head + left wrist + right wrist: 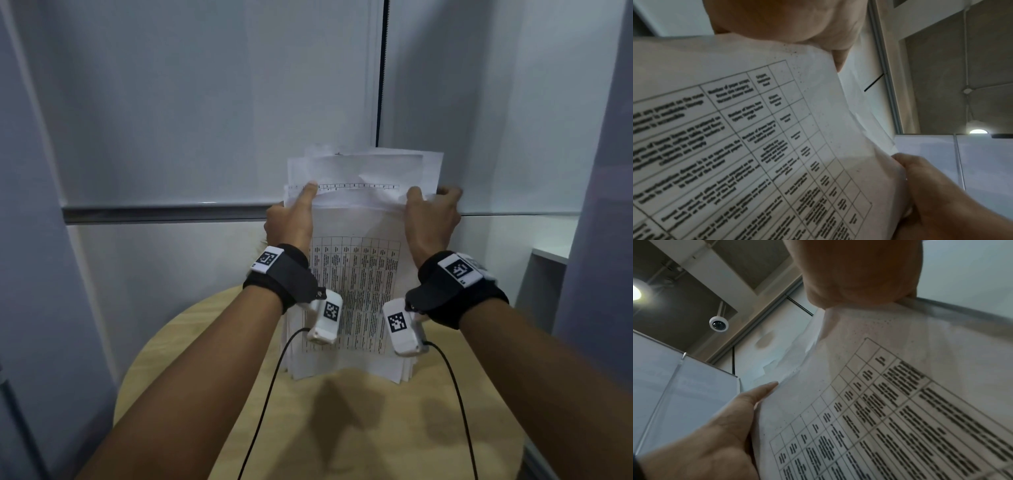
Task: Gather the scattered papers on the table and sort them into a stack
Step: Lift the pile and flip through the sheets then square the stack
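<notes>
At frame centre, head view: holds papers [356, 274] upright, lower edge seemingly on table [205, 377] | grips side edges near top with left hand [291, 222] and right hand [431, 219], thumbs in front | probably to square uneven top edges.

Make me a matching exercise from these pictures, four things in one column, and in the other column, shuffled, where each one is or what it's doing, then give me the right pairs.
Column one:
1. bundle of white printed paper sheets
2. left hand
3. right hand
4. round light wooden table

Column two:
A. grips the bundle's right edge
B. stands upright between the two hands
C. lies below the bundle, with its shadow on it
D. grips the bundle's left edge, thumb on the front

Pairs: 1-B, 2-D, 3-A, 4-C
</notes>
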The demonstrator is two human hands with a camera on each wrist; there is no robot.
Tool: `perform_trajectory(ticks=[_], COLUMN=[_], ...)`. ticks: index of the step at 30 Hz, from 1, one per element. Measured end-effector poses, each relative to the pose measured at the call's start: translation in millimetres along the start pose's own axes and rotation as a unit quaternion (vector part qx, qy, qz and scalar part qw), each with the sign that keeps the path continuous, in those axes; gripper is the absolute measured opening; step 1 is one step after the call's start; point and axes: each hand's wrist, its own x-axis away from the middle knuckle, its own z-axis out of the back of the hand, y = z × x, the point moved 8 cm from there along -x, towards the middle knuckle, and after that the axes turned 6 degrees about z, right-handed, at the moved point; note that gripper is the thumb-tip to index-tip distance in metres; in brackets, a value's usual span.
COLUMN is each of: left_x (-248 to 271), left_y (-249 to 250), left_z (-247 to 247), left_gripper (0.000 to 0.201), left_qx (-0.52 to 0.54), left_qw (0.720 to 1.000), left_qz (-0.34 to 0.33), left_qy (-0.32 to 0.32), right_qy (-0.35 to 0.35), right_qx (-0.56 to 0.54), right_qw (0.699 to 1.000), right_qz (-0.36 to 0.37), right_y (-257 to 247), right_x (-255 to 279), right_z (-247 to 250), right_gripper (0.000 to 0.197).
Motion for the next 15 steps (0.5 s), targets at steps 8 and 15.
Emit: perform_trajectory(ticks=[8,15], left_x=[0,-3], left_y=[1,0], left_z=[-7,-1], left_gripper=[0.032,0.036], left_qx=[-0.008,-0.016], left_qw=[0.999,0.999], left_qz=[0.022,-0.035], left_qy=[-0.027,-0.008], right_qy=[-0.031,-0.015], right_qx=[0.020,-0.042], right_qw=[0.998,0.997], right_qz=[-0.054,-0.056], right_y=[14,26], right_x=[8,4], right_z=[-1,3], right_gripper=[0.063,0.052])
